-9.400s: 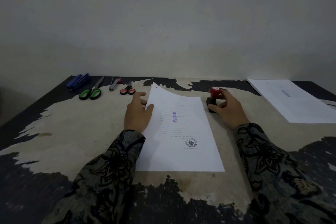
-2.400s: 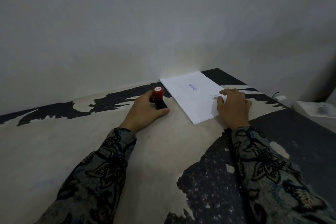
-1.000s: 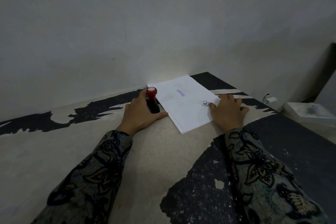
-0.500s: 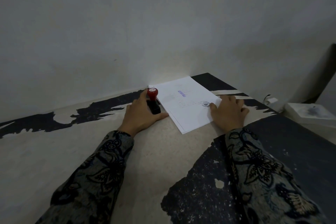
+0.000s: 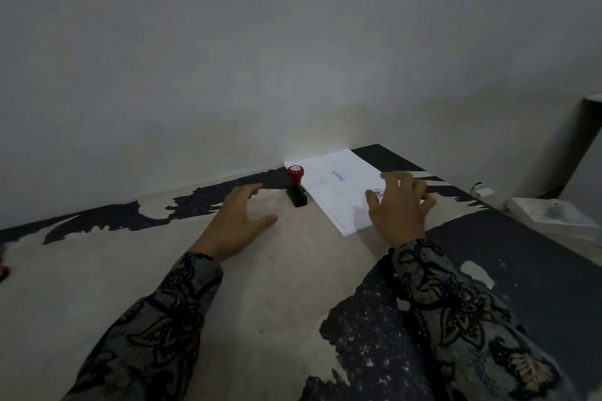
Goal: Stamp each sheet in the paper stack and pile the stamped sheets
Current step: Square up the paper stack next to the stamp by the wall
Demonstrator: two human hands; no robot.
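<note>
Head camera, looking forward and down along both forearms, in dim light. A person in dark floral-patterned sleeves (image 5: 153,332) reaches over a worn table (image 5: 277,286) whose dark coating has peeled away to leave a large pale patch. A plain pale wall rises behind the table's far edge.

The left hand (image 5: 236,225) is held low over the pale patch, fingers spread and relaxed, thumb pointing toward the right hand; it holds nothing. Whether its palm touches the table cannot be told.

Just beyond the left thumb, and a little toward the right hand, the stamp (image 5: 295,185) stands upright on the table by itself: a round red knob on top, a black block at the base. It is apart from the left hand's fingers and sits just beside the near-left edge of the paper.

The pile of sheets (image 5: 338,187) lies flat by the wall, beyond and partly beneath the right hand, turned at an angle to the table edge. The top sheet bears a blue stamped word near its middle and faint lines of print; a small round seal mark shows just beside the right hand's fingertips.

The right hand (image 5: 399,208) is over the near-right part of the pile, fingers loosely spread and slightly bent, gripping nothing. Whether its fingertips touch the paper cannot be told.

Further out past the right hand, off the table, sits a pale boxlike object (image 5: 550,215), too dim to identify.
</note>
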